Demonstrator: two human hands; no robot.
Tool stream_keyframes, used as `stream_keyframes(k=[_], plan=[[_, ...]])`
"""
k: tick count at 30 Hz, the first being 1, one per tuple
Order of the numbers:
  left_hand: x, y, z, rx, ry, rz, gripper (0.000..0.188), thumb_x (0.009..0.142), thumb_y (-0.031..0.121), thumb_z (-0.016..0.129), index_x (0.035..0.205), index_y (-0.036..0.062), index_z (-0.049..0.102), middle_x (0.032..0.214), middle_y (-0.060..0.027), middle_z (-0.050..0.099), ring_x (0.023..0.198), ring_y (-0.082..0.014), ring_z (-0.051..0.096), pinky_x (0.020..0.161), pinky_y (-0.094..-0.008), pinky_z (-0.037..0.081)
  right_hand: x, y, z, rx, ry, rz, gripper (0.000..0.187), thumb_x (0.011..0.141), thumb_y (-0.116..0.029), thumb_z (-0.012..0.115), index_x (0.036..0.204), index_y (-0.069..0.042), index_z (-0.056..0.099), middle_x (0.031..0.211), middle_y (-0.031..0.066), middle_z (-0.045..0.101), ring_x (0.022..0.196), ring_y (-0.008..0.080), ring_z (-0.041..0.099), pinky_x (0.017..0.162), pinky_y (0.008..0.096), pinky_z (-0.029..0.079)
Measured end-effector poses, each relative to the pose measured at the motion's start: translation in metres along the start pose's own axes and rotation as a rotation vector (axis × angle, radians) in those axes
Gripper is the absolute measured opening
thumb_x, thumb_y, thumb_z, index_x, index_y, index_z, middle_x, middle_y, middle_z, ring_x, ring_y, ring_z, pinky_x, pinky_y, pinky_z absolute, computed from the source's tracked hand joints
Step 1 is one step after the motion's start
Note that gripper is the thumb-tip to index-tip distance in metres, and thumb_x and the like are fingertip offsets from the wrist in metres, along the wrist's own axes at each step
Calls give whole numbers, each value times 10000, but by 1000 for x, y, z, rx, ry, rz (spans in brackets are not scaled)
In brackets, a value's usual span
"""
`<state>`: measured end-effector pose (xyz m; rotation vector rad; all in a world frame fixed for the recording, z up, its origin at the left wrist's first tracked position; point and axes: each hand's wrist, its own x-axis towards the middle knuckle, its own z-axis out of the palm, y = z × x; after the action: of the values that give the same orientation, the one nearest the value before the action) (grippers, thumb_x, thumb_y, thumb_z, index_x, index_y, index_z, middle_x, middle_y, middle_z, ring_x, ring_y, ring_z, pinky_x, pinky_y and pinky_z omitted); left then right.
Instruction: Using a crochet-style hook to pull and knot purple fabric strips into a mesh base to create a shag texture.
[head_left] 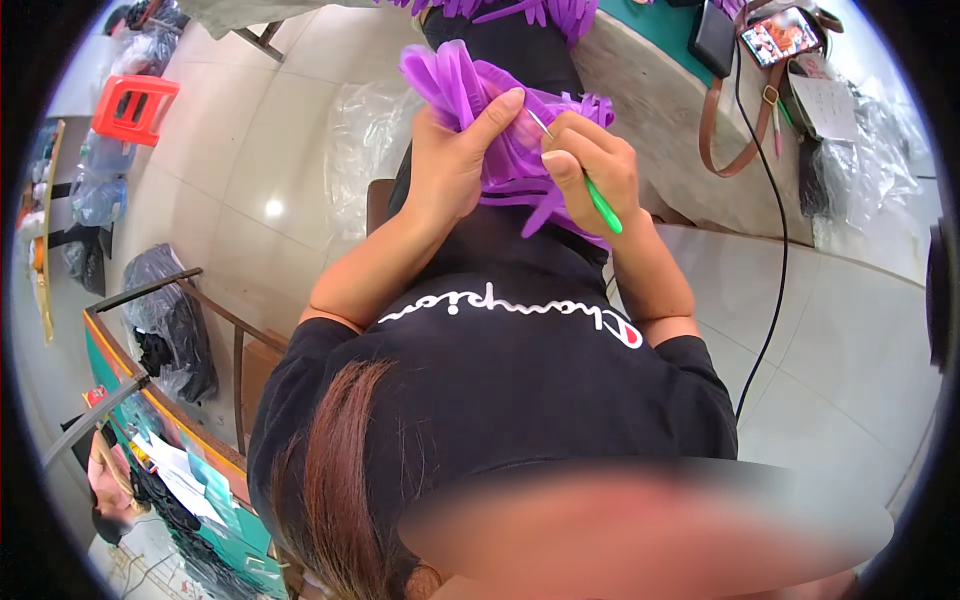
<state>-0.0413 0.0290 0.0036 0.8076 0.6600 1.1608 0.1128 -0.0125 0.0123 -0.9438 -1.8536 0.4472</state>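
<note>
I had the purple fringed piece (470,85) bunched up over my lap, at about twelve o'clock from my chest, its floppy strips spilling out above and below my grip. My left hand (450,165) was clamped around the bundle, thumb stretched up along the strips and the other fingers hidden behind them. My right hand (590,165) sat just at three o'clock of it, fingers pinched together on a thin hook tool with a green handle (600,205), its metal tip laid against the purple material between my two hands. I judged I was in the middle of working the strips with the tip, one at a time; the next move would call for a firm hold with the left hand and a small, careful stroke with the tip so that no strip tore or slipped. More purple strips (520,12) lay at twelve o'clock on the table (650,110) beyond. At two o'clock sat a brown bag strap (712,130), a lit phone (780,35) and a black cable (780,250) trailing down. At ten o'clock stood a red plastic stool (133,105) on the tiled floor (250,170).
</note>
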Motion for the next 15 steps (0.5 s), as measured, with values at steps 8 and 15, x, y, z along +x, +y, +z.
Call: stream_keyframes(k=[8,15], plan=[[-3,3,2,389,69,251,97,834,81,667,827,-6,624,760,-41,643,673,-106,594,630,-241,472,2,-21,4,-328,-96,366,365,945,-228,492,663,3,472,616,70,481,507,178,446,466,314,334],[7,4,-8,35,-14,50,122,861,91,633,875,-19,582,726,-97,626,645,-170,624,619,-276,509,7,19,-42,1366,72,439,344,970,-304,385,788,-34,495,732,69,494,575,123,338,532,249,315]])
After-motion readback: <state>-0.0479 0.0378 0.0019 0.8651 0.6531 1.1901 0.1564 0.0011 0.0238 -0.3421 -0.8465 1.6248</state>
